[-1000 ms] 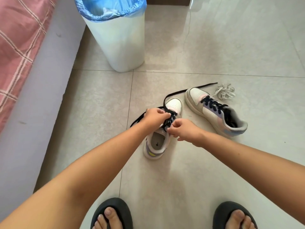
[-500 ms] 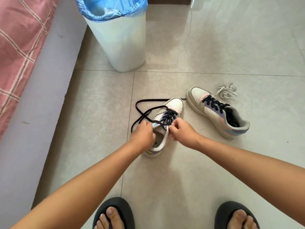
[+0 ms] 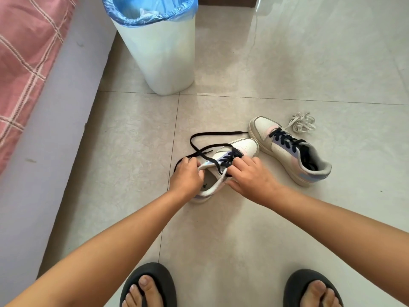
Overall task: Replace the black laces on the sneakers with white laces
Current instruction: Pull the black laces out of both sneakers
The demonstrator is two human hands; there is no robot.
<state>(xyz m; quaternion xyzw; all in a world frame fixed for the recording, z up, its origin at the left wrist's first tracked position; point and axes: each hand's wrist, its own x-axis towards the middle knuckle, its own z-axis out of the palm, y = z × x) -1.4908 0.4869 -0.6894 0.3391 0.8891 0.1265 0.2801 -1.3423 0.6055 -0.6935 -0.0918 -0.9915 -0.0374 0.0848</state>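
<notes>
Work is at an early stage: your left hand (image 3: 186, 177) and right hand (image 3: 251, 176) pinch the half-loosened black flat lace (image 3: 199, 149) on the near white leather sneaker (image 3: 223, 165), while the second white sneaker (image 3: 285, 149) at two o'clock remains fully laced and the bundled white laces (image 3: 302, 122) beyond it lie untouched.

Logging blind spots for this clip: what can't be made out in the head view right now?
- Fingertips of the left hand and right hand: curled over the near sneaker, so the exact hold on the black lace is hidden.
- White laces: too small to count.
- Bin contents: cut off by the top edge.
</notes>
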